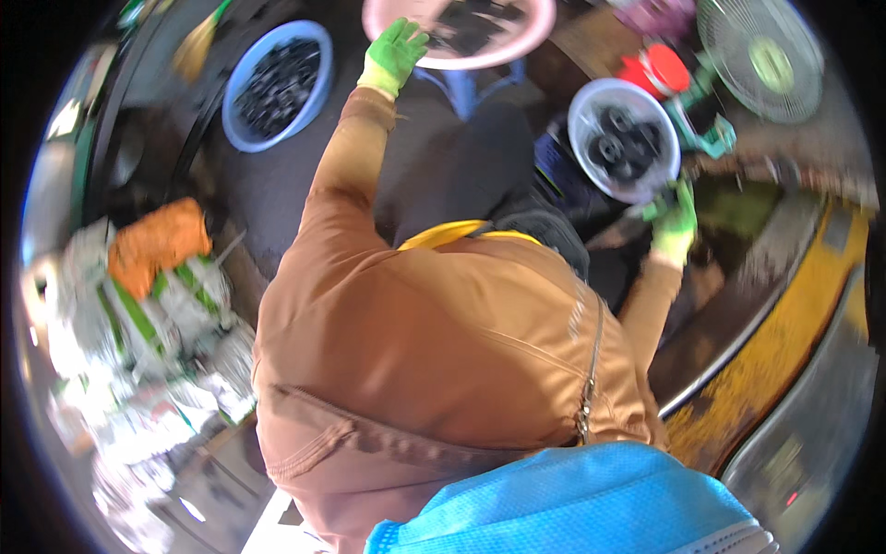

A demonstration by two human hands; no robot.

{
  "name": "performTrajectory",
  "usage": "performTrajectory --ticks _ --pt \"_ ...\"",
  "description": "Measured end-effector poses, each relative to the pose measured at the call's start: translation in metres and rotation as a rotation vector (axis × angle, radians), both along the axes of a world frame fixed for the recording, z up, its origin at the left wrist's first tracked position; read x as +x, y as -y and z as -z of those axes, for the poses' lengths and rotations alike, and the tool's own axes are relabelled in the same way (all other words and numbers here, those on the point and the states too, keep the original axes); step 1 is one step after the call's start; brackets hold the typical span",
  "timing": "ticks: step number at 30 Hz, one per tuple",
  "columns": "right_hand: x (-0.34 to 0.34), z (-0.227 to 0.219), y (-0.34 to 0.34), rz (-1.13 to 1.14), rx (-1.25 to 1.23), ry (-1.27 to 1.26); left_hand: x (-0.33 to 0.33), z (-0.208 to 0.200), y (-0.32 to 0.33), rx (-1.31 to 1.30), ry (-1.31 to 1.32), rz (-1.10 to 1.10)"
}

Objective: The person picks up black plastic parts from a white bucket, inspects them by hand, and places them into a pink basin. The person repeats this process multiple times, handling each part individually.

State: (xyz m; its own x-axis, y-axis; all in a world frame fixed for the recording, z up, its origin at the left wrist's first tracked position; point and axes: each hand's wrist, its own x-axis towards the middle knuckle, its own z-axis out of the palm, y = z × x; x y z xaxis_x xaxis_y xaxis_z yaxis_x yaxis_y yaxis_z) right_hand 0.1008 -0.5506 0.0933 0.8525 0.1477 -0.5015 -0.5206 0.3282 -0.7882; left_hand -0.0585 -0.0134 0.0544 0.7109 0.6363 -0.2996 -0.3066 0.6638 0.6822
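My left hand, in a yellow-green glove, reaches to the left rim of a pink basin. Its fingers are stretched out, with nothing seen in them. Dark flat pieces lie inside that basin, which rests on a blue stand. At the right, my gloved right hand is closed beside the near rim of a pale blue-white bucket. Something small and dark shows at its fingers, too blurred to name. Black round parts lie in the bucket.
A blue tub of black pieces stands at the far left. A red container and a green fan are at the far right. White bags and an orange bundle lie left. A yellow metal edge runs along the right.
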Motion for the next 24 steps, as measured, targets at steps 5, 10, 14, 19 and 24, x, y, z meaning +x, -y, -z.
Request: performTrajectory --ticks 5,10,14,19,24 --pt "0.012 0.014 0.005 0.093 0.211 0.124 0.086 0.005 0.158 0.815 0.085 0.767" --pt "0.015 0.018 0.011 0.276 0.212 0.094 0.148 0.012 0.274 1.175 -0.330 1.138" --pt "0.013 0.014 0.012 0.208 0.198 0.088 0.174 0.059 0.317 1.789 -0.437 1.186" --pt "0.008 0.009 0.003 0.075 0.094 0.106 0.174 0.067 0.312 1.645 -0.433 1.172" --pt "-0.009 -0.008 -0.025 -0.092 -0.227 0.195 0.142 -0.013 0.285 1.600 -0.322 0.762"
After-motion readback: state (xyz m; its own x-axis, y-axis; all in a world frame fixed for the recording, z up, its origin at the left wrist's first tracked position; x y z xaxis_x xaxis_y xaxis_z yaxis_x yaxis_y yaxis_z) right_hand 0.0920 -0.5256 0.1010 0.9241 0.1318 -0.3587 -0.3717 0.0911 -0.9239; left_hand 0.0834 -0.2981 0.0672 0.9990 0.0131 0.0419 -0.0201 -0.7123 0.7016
